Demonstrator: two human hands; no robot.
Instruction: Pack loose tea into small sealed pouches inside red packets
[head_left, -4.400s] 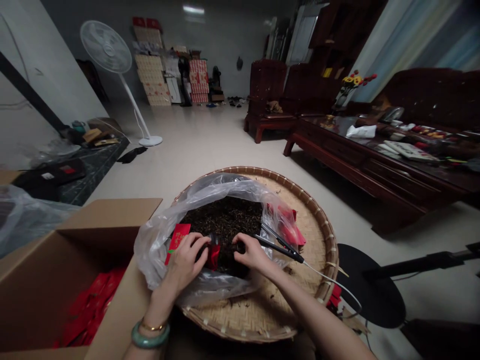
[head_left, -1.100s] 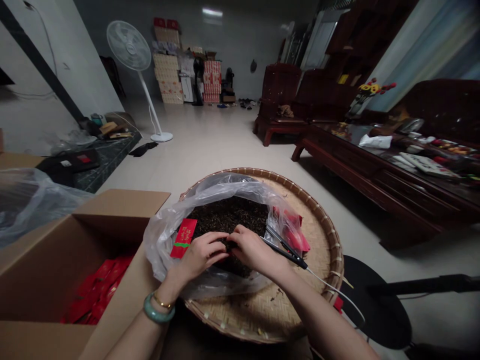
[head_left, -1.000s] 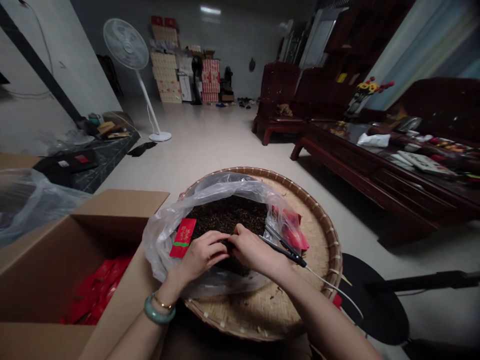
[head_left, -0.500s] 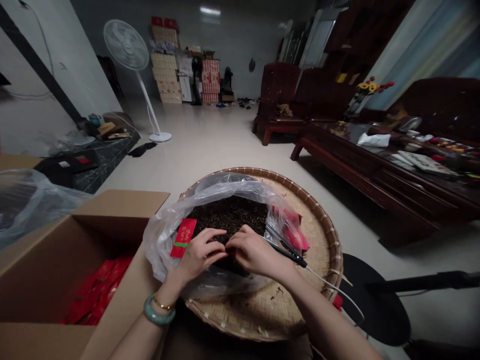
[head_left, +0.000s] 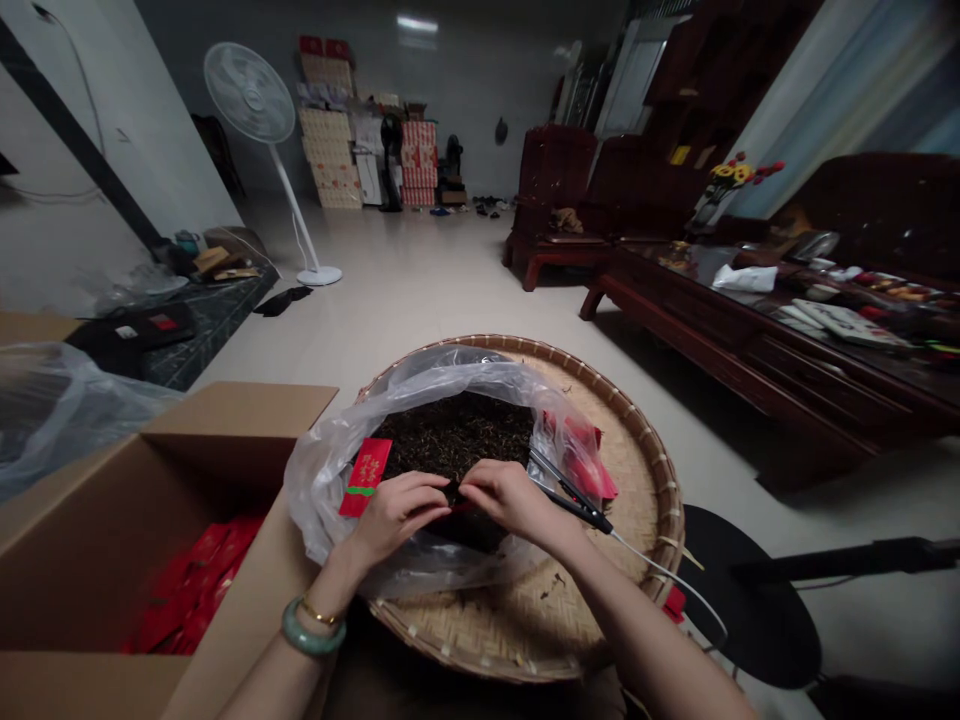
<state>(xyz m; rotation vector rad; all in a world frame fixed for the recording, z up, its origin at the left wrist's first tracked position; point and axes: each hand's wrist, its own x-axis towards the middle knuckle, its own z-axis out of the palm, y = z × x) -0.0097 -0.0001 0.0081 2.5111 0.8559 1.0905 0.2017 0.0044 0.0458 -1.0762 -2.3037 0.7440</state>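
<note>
My left hand [head_left: 401, 515] and my right hand [head_left: 506, 500] meet over an open clear plastic bag [head_left: 319, 480] filled with dark loose tea leaves [head_left: 457, 425]. Both are closed, fingertips pinching what looks like a small red-edged packet [head_left: 463, 508]; its lower part is dark and mostly hidden. Left of it, a flat red packet [head_left: 366, 478] with gold print and a green stripe lies on the bag. Beside my right hand rests a black tong-shaped tool [head_left: 574, 497] with a white cord, like a hair straightener.
A round woven bamboo tray [head_left: 641, 480] bears the bag and some red packets [head_left: 589, 465]. At left stands an open cardboard box [head_left: 247, 410] with red packets inside. A black round base [head_left: 750, 590] is at right. Farther off are a white fan [head_left: 251, 95] and a dark wooden table [head_left: 720, 320].
The fingertips have drawn slightly apart, showing a dark gap and a red edge between them. Both hands have shifted a little; the tray, box and tool lie as before.
</note>
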